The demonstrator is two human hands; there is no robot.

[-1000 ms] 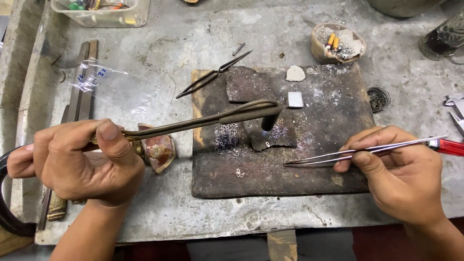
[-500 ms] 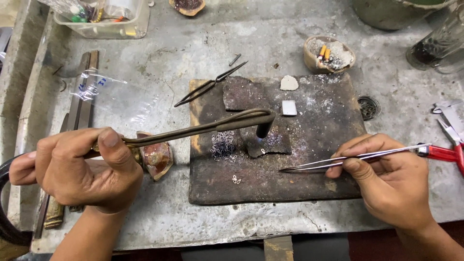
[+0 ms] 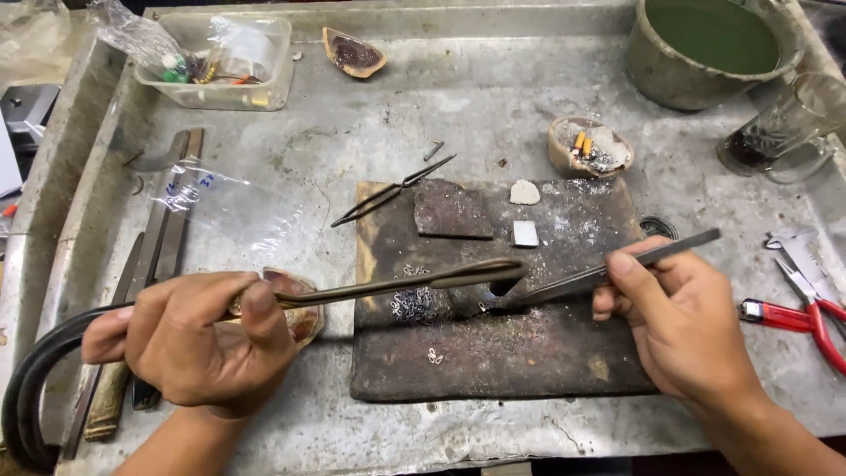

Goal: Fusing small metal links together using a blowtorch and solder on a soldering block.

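Far left, a black hose (image 3: 35,388) loops off the desk (image 3: 458,106) edge and runs up into the left hand (image 3: 198,339). That hand's fingers are wrapped tight round the handle of a long brass torch (image 3: 397,284), thumb pressed on top. The torch stretches to the right, and its bent tip hangs right over the dark, charred slab (image 3: 493,353) in the middle of the desk. Beside the left hand lie a few flat files (image 3: 163,238), a clear plastic bag (image 3: 225,198), and a small reddish shell dish (image 3: 300,308) just behind the knuckles. At the back left sits a clear plastic box (image 3: 220,62) of odds and ends, with another shell dish (image 3: 352,53) next to it.

On the slab now: a cluster of tiny silver links (image 3: 412,304) lies just below the torch, a couple more links (image 3: 434,356) sit lower down, a darker block (image 3: 452,210) rests at the top, and a small grey square (image 3: 525,233) with a white lump (image 3: 524,192) lies near the upper edge. Spare tweezers (image 3: 392,191) lie across its top left corner.

Over to the right hand (image 3: 683,322): its fingers pinch a pair of steel tweezers (image 3: 599,275), held closed, the points meeting the slab just under the torch tip. I cannot tell whether they grip anything. Further right, red-handled pliers (image 3: 802,317) lie on the desk. Behind them stand a glass mug (image 3: 784,132), a green-filled bowl (image 3: 714,44), and a small ash-filled dish (image 3: 589,145).
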